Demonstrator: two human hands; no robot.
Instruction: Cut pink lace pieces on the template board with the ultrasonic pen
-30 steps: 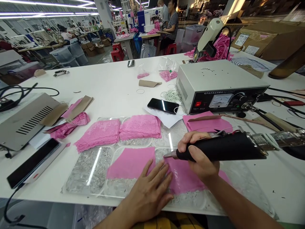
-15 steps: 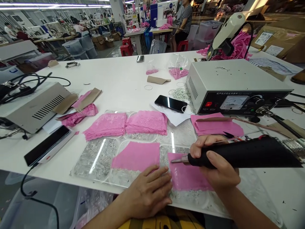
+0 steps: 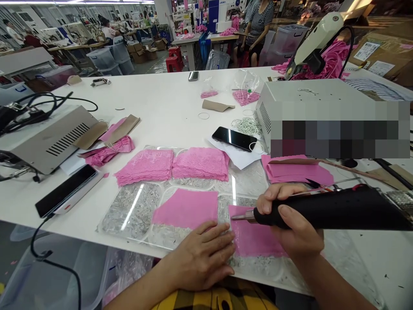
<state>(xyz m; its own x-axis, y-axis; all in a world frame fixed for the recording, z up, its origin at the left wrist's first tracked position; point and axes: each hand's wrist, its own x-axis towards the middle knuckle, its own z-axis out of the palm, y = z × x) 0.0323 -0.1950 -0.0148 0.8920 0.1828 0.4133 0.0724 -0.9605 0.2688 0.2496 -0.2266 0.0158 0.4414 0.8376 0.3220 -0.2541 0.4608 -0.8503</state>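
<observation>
My right hand (image 3: pixel 295 219) is closed around a black hand tool with a narrow metal tip (image 3: pixel 329 211). The tip touches the upper left part of a pink fabric piece (image 3: pixel 254 239), which lies flat on a clear plastic template (image 3: pixel 125 215). Flat beside that piece rests my left hand (image 3: pixel 206 254), fingers stretched out and holding nothing. Its fingertips reach the left edge of the piece under the tool. Another pink fabric piece (image 3: pixel 189 209) lies just beyond my left hand. Two stacks of pink lace pieces, a left stack (image 3: pixel 145 167) and a right stack (image 3: pixel 201 163), sit further back.
A grey control box (image 3: pixel 309 92) stands at the right, its front blurred out. Before it lies pink fabric (image 3: pixel 298 172). A black phone (image 3: pixel 234 138) rests on white paper. At left are another metal box (image 3: pixel 61 137) and a phone on a power bank (image 3: pixel 66 189).
The camera view has shifted slightly. My hands and the tool stay almost in place on the fabric. In the background, a seated person's arms have moved.
</observation>
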